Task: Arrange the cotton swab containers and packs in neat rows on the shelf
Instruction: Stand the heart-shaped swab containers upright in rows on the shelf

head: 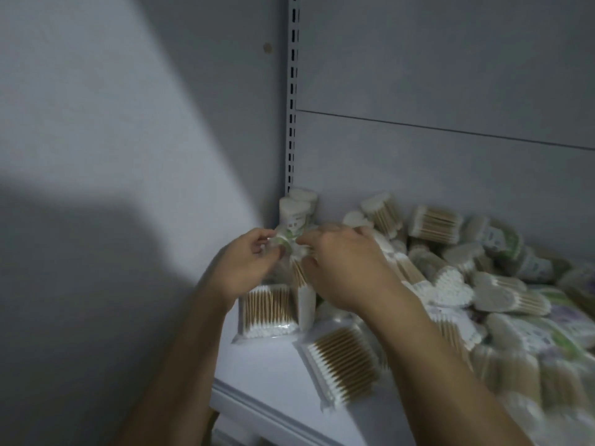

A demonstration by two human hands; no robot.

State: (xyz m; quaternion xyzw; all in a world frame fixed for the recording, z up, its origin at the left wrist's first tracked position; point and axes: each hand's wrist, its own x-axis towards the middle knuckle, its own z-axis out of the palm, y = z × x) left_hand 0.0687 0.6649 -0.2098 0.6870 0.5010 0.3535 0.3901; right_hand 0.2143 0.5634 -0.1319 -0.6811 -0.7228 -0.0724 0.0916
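- The hands meet in the middle of the frame. The left hand point(248, 260) curls its fingers round the round, green-rimmed end of a swab container point(287, 247), and the right hand point(341, 268) pinches its other side. The container is blurred and is held just above the shelf point(264, 378), near the back left corner.
- Just below the left hand sits a flat pack point(267, 312) of wooden-stemmed swabs, white tips toward the shelf's front. I cannot tell whether it leans or lies flat.
- A second flat pack point(341, 358) lies on the white shelf at lower middle, under the right forearm.
- Right behind the hands, two upright containers point(296, 209) stand in the corner, packed with swabs, white tips showing on top.
- To the right a loose heap point(450, 284) of heart-shaped containers and packs lies tumbled, many on their sides, all full of swabs.
- A slotted upright point(291, 91) rises from the corner beside the grey back panel point(450, 69).
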